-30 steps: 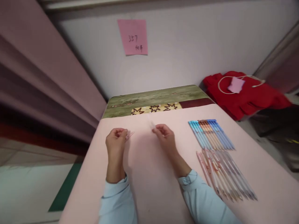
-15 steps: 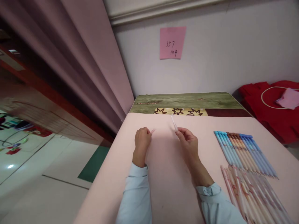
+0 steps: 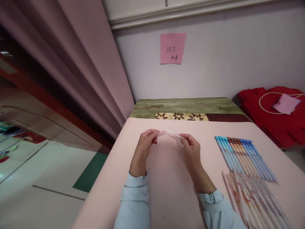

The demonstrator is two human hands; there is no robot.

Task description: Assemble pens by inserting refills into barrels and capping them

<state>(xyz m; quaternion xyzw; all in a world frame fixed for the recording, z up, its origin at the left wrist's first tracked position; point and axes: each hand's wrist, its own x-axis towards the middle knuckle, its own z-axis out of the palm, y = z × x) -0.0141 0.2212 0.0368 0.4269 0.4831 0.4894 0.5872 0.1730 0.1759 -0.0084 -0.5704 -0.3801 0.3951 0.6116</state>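
Observation:
My left hand (image 3: 145, 145) is closed in a pinch around a clear pen barrel (image 3: 162, 132) with small reddish marks. In my right hand (image 3: 192, 151), the thumb and fingers pinch a thin white pen refill (image 3: 173, 133). The refill's far tip meets the open end of the barrel, or nearly so; I cannot tell whether it is inside. Both pieces are held above the pink tabletop (image 3: 170, 187), tilted against each other in a shallow peak.
To the right lies a row of pens (image 3: 244, 157) with light blue, brown and dark blue ends. Nearer me are several translucent pen barrels (image 3: 254, 198). A pink note (image 3: 172, 48) is stuck on the wall, a red cloth (image 3: 259, 124) sits beyond the table, and a curtain (image 3: 95, 57) hangs left.
My left hand has turned, bringing the barrel into view pointing right. My right hand has tipped the white refill from upright to leaning left, so the two pieces now meet.

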